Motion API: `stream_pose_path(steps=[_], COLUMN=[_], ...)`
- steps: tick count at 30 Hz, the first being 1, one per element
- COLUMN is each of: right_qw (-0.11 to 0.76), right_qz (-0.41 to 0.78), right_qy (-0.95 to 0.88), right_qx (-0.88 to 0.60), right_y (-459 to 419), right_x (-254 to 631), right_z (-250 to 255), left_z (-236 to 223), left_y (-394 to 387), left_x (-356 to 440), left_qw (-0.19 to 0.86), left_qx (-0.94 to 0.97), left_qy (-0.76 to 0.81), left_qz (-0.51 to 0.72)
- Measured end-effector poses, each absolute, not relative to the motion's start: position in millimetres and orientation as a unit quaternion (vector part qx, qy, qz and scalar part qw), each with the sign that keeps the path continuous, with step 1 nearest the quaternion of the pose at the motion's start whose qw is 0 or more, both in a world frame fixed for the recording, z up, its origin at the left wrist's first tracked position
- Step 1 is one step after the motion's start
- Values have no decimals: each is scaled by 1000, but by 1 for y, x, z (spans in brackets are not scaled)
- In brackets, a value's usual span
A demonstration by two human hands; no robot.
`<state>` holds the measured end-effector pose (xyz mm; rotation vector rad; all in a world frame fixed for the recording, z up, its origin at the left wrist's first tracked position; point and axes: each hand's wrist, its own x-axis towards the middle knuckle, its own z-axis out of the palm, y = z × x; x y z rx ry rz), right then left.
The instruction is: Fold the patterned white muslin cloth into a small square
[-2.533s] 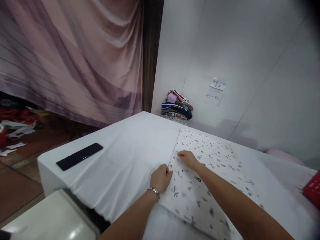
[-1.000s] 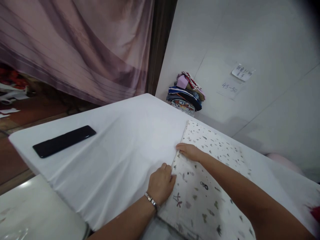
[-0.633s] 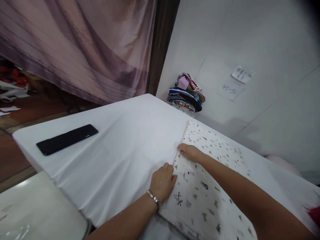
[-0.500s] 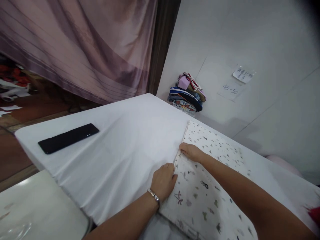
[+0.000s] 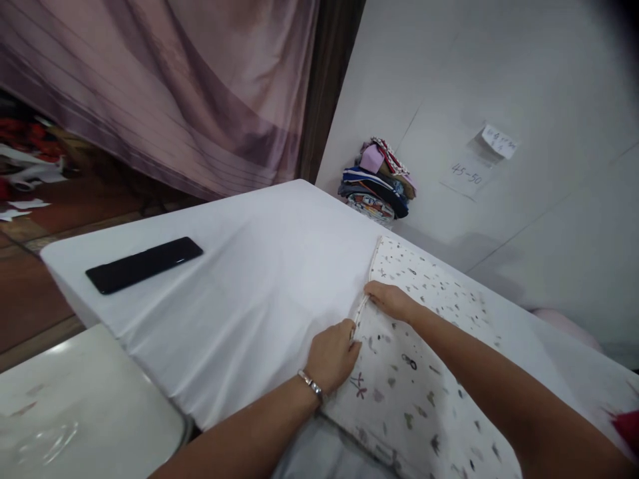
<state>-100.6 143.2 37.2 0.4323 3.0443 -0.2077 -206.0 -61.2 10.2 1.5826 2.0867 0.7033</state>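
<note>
A folded white cloth printed with small plant-like shapes lies across the right part of the table. My left hand, with a silver bracelet at the wrist, pinches the cloth's left edge. Farther up that same edge, my right hand has its fingers closed on the fabric. Between the two hands the edge runs fairly straight, slightly raised. The fingertips of both hands are partly hidden by the cloth and the hands themselves.
A black phone rests on the white-covered table at the left. Folded clothes are stacked by the wall, near handwritten paper notes. A pale, glossy surface adjoins at lower left. A pinkish curtain hangs behind.
The whole view has shifted slightly. Both hands keep their hold on the cloth's edge, and the edge between them looks a little more lifted.
</note>
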Motion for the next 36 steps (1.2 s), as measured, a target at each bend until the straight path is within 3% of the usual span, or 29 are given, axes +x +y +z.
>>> stream_pose_path(steps=[12, 19, 29, 36], right_qw=[60, 174, 175, 174], right_qz=[-60, -17, -26, -32], right_qy=[992, 980, 978, 977], right_qx=[91, 96, 107, 115], right_y=[149, 153, 145, 152], right_x=[-101, -115, -129, -122], right_z=[49, 61, 53, 62], left_z=[12, 13, 13, 18], left_y=[-64, -64, -69, -70], left_x=[-203, -201, -200, -199], left_qw=[269, 392, 242, 254], left_qx=[556, 514, 595, 635], left_qy=[740, 673, 739, 697], left_qz=[266, 359, 200, 217])
